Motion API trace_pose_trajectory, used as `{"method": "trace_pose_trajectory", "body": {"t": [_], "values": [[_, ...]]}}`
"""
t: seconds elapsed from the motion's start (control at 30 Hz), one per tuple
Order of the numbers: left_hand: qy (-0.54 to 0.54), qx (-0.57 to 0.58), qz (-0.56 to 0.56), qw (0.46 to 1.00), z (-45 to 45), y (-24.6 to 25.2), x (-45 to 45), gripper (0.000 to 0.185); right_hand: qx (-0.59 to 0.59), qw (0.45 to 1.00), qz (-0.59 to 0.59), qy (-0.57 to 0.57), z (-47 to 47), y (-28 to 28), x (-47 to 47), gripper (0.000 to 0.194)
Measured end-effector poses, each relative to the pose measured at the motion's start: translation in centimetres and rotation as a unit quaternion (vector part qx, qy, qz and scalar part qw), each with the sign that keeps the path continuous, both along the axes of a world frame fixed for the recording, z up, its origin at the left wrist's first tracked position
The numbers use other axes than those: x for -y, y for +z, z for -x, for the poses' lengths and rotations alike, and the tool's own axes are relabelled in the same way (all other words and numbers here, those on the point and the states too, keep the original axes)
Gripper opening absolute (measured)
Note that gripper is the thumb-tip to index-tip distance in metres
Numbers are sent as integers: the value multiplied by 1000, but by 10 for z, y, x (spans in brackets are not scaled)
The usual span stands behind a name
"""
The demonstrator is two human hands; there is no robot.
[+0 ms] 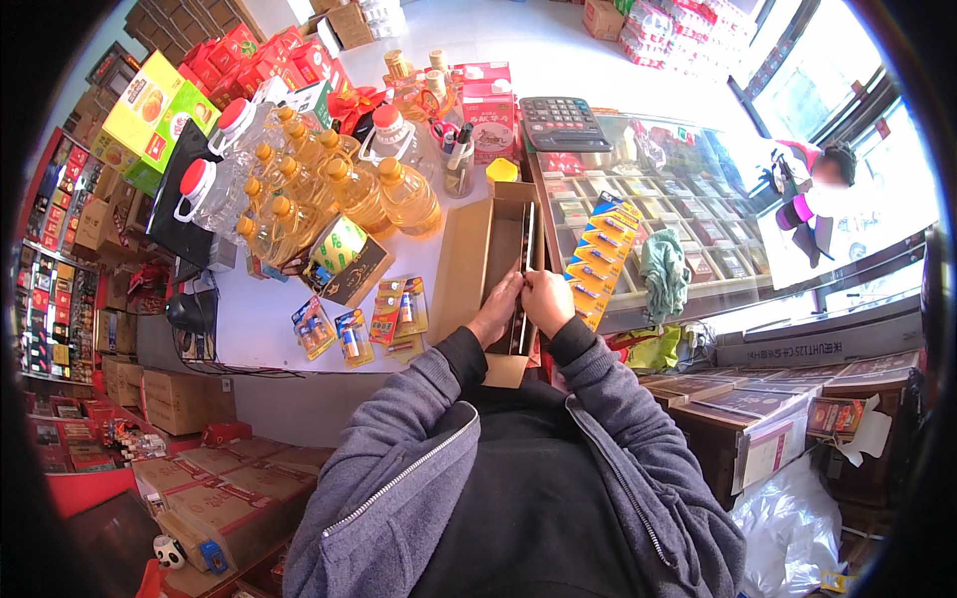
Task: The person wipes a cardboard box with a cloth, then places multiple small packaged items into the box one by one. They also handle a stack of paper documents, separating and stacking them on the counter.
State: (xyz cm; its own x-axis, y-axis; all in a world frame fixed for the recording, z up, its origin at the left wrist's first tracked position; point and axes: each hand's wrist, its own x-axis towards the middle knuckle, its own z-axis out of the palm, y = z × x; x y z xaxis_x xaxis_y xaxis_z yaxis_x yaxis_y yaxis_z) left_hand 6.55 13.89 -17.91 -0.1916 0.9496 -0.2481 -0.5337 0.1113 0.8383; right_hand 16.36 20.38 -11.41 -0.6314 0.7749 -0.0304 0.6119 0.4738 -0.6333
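An open, long cardboard box (467, 254) lies before me at the counter's edge, its flaps folded out. Thin dark flat packs (526, 224) stand on edge along its right side. My left hand (497, 308) reaches into the box, fingers against the near end of these packs. Opposite it, my right hand (549, 303) is curled with fingertips pinching the same edge; what exactly lies between the fingers is partly hidden. Right of the box, a long card strip of blister-packed AAA batteries (602, 254) rests on the glass display case (710, 224).
Small battery packs (351, 338) lie left of the box, near a small carton (348, 269). Bottles of yellow oil (407, 198), a pen cup (457, 168) and a calculator (564, 123) stand beyond. A green cloth (664, 275) lies at right. A person (811, 168) is beyond the case.
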Motion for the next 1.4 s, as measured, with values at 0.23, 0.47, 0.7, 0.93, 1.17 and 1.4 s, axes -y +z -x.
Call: {"method": "trace_pose_trajectory", "body": {"t": [0.23, 0.47, 0.7, 0.93, 1.17, 1.4], "values": [[-28, -21, -11, 999, -7, -5, -5, 60, 31, 991, -119, -48, -7, 18, 10, 13], [-65, -186, 49, 979, -7, -7, -5, 58, 25, 997, -73, -22, -23, 11, 1, 12], [26, -265, 13, 964, -10, 10, -2, 49, -46, 977, -163, -129, -62, 11, -25, 30], [77, -237, 15, 968, -12, 16, -2, 43, 29, 978, -91, -183, -97, 11, -13, 53], [94, -259, 56, 960, -16, 17, 0, 38, 28, 978, -73, -194, -93, 24, -4, 89], [71, -170, 69, 980, -17, 27, 12, 30, 133, 985, -75, -83, -88, 20, 10, 101]]}}
